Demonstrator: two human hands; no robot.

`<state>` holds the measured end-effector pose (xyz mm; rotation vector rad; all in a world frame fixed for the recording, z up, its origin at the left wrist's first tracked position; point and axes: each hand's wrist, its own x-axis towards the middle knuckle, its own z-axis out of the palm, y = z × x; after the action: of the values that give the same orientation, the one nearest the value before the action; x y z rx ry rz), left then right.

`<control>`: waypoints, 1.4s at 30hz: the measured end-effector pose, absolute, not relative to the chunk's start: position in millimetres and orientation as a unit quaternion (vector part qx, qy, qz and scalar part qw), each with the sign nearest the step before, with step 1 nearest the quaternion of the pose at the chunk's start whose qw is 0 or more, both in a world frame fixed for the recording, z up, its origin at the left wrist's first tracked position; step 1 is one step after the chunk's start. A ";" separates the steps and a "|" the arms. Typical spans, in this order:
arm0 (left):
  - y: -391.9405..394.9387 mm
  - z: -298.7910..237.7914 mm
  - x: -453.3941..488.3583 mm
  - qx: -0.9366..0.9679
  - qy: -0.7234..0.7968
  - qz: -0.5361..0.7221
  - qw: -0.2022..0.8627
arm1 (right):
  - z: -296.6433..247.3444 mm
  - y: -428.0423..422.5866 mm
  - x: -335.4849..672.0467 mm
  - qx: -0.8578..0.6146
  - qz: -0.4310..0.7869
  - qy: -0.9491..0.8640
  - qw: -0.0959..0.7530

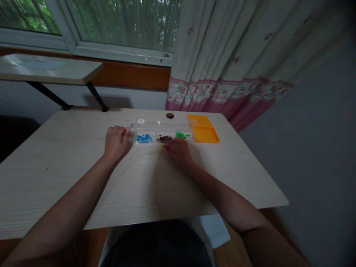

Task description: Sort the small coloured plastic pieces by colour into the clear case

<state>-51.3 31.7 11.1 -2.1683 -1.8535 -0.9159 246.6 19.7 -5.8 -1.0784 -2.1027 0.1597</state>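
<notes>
A clear plastic compartment box (144, 124) lies on the pale wooden table (139, 185). Its front row holds blue beads (144, 138), brown beads (164, 138) and green beads (182, 135). My left hand (116, 141) rests curled against the box's left end, touching it. My right hand (179, 150) lies on the table just in front of the box, its fingertips pinched at a few small yellow beads (160, 149) loose on the table. Whether a bead is between the fingers is too small to tell.
An orange lid or tray (203, 129) lies to the right of the box. A round cable hole (170, 115) sits at the table's far edge. Behind are a window, a flowered curtain (222, 55) and a small side table (50, 68) at left.
</notes>
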 end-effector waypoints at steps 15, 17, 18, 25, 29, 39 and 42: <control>32.4 7.3 -56.1 -0.704 -0.647 -0.282 0.084 | -3.1 17.2 244.2 -0.427 0.078 -0.816 0.381; 32.4 7.4 -57.1 -0.707 -0.639 -0.292 0.081 | -2.2 17.1 243.9 -0.430 0.082 -0.818 0.373; 32.5 7.4 -57.6 -0.707 -0.637 -0.297 0.083 | -1.8 17.1 243.8 -0.432 0.084 -0.819 0.368; 24.6 13.5 -42.0 -0.735 -0.587 -0.327 0.088 | -1.4 16.5 243.7 -0.435 0.093 -0.816 0.369; 8.1 21.7 -15.1 -0.806 -0.499 -0.318 0.028 | -2.1 16.6 243.3 -0.415 0.100 -0.822 0.376; -7.0 19.4 12.8 -0.888 -0.374 -0.262 -0.045 | -0.4 10.7 237.5 -0.380 0.149 -0.834 0.372; -7.3 20.3 12.7 -0.898 -0.364 -0.245 -0.034 | -0.8 9.4 235.9 -0.357 0.164 -0.840 0.375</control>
<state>12.7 -7.3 20.3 -2.8850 -1.1687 -0.7861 235.9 9.4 -0.8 -0.9126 -2.1486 0.4193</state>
